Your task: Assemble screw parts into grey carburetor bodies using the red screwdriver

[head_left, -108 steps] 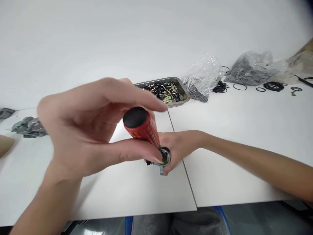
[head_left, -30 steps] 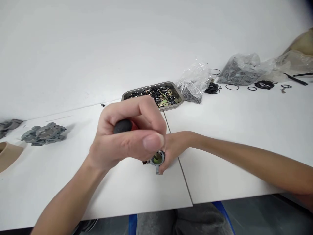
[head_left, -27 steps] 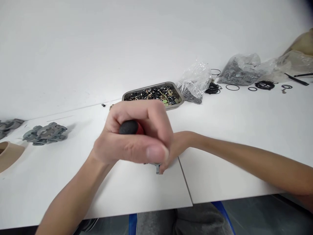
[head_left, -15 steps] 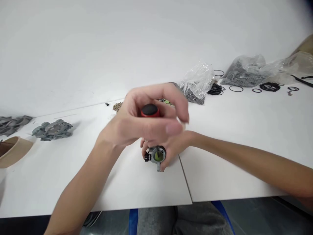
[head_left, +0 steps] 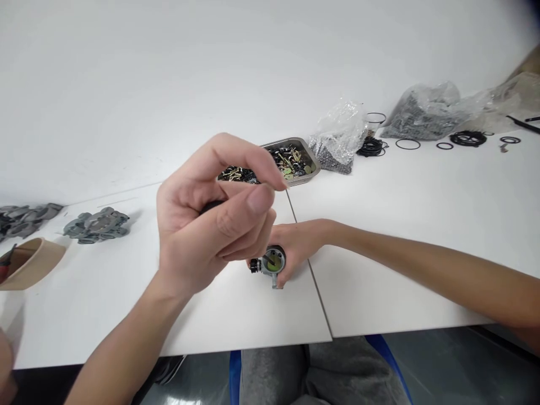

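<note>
Gripping a small grey metal part (head_left: 267, 270), the right hand (head_left: 298, 243) is wrapping around its far and right sides, thumb pressing the near right edge. The metal part is sitting at the middle of the view, just left of the seam in a white table (head_left: 379, 298); whether it is touching the surface cannot be told. Its round mouth is facing upward, showing a dark rim and a yellow-green disc (head_left: 277, 265) inside. A slim dark strip (head_left: 270, 260) is slanting across that disc. On the left side a ribbed black fitting (head_left: 254, 265) is sticking out, and a short grey leg (head_left: 274, 280) is pointing toward the person.

Nearer the camera, the left hand (head_left: 213, 228) is curling around a tool (head_left: 211, 206), only its black handle end showing between thumb and fingers. The bent forefinger's tip is coming close to the thumb tip; whether they are touching is unclear.

Behind, a metal tray (head_left: 304, 180) is holding brassy, black and greenish pieces. Beside it a clear plastic bag (head_left: 343, 132) is standing, with dark grains in its base. Leftward, grey castings (head_left: 98, 224) are lying near a beige ring (head_left: 50, 263).
</note>
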Demonstrator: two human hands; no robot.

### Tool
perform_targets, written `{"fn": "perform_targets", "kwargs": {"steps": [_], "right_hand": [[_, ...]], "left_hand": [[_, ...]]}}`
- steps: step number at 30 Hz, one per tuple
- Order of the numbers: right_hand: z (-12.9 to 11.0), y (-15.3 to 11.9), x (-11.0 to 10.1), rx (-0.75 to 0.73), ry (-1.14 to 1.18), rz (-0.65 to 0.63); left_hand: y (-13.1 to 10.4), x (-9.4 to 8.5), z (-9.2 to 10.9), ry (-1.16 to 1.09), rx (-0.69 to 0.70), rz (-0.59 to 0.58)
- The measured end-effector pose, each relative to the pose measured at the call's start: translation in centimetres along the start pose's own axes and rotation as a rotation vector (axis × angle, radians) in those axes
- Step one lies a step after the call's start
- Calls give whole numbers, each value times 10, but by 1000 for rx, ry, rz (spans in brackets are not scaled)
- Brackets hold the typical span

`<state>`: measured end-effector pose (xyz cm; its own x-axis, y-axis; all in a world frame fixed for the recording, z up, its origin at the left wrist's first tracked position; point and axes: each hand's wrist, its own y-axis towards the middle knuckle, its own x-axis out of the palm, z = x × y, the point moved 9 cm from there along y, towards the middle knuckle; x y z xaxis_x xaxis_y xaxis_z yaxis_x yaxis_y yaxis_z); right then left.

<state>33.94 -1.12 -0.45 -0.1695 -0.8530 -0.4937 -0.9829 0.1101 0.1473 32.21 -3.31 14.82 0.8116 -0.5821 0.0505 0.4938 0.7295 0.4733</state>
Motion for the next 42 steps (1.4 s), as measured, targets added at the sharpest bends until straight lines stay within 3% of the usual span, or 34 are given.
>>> {"fn": "perform_targets", "kwargs": {"steps": [5, 11, 16, 21, 23, 25, 30, 32, 37, 42], "right_hand": [[2, 1, 0, 41, 45, -5], [-1, 0, 1, 105, 51, -39], [0, 0, 1, 115, 52, -48], [2, 0, 1, 93, 34, -29], [1, 0, 0, 103, 13, -23], [-1, 1, -2, 123, -28, -11], [-5, 1, -4, 99, -74, 4], [-5, 1, -3, 59, -46, 8], [-2, 1, -1, 2, -2, 7], [-6, 1, -1, 10, -4, 3]], "left_hand": [[4, -5, -1, -48, -6, -127], [11, 5, -11, -97, -75, -277], [21, 15, -17, -275, -65, -505], [35, 8, -38, -272, -171, -552], [39, 8, -40, -328, -195, -505], [42, 6, -41, -322, -211, -379], [34, -24, -28, 61, -154, 210], [23, -29, -18, 149, -109, 355], [8, -18, -10, 80, -51, 398], [10, -4, -6, 1, 2, 186]]}}
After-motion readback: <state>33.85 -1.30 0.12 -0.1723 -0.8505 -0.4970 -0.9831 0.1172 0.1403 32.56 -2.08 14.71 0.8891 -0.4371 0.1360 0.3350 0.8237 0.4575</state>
